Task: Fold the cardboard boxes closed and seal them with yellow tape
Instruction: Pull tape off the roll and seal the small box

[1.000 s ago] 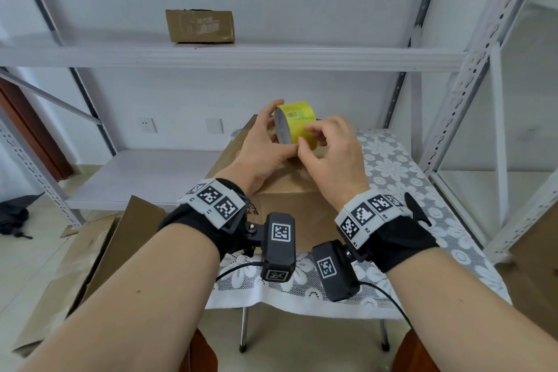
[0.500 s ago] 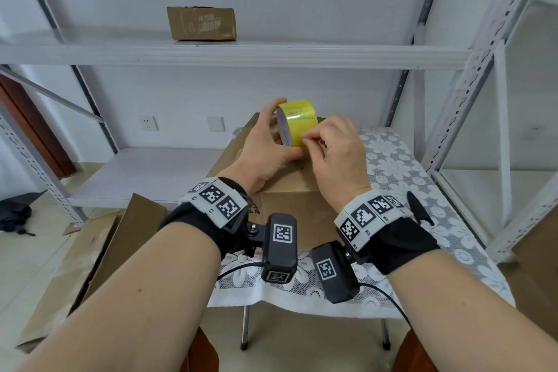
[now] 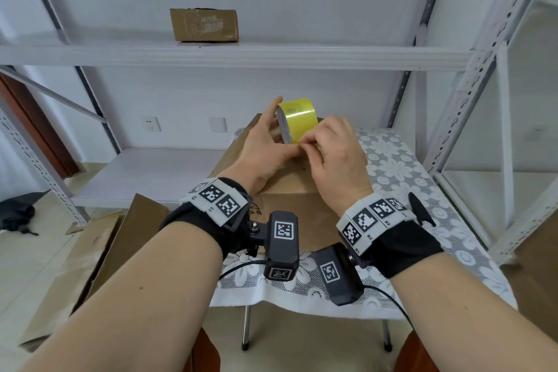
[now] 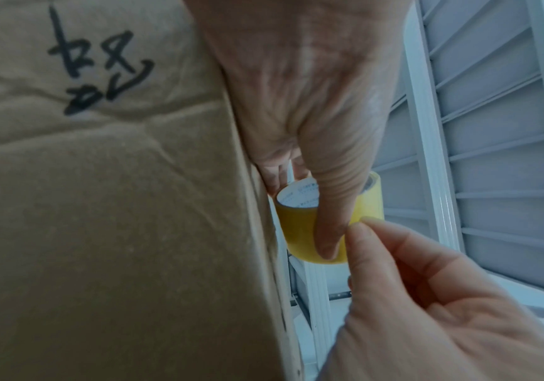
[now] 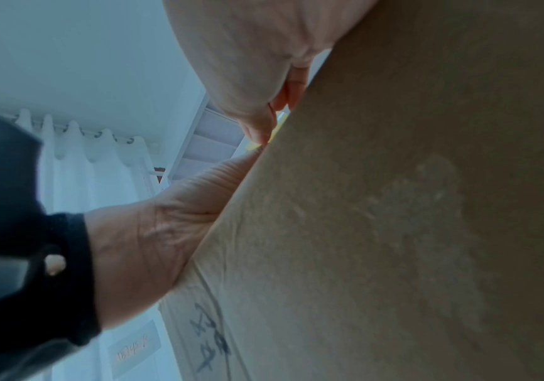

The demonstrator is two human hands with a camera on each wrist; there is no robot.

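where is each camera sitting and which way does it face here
Head: worn on the head, looking forward and down past both forearms at the left hand, right hand, tape, box and shelves.
Left wrist: beside the box, looking along the left hand to the tape; the right hand shows too.
Right wrist: low against the box, looking up; both hands show.
Shared: both wrist views show the box's handwriting.
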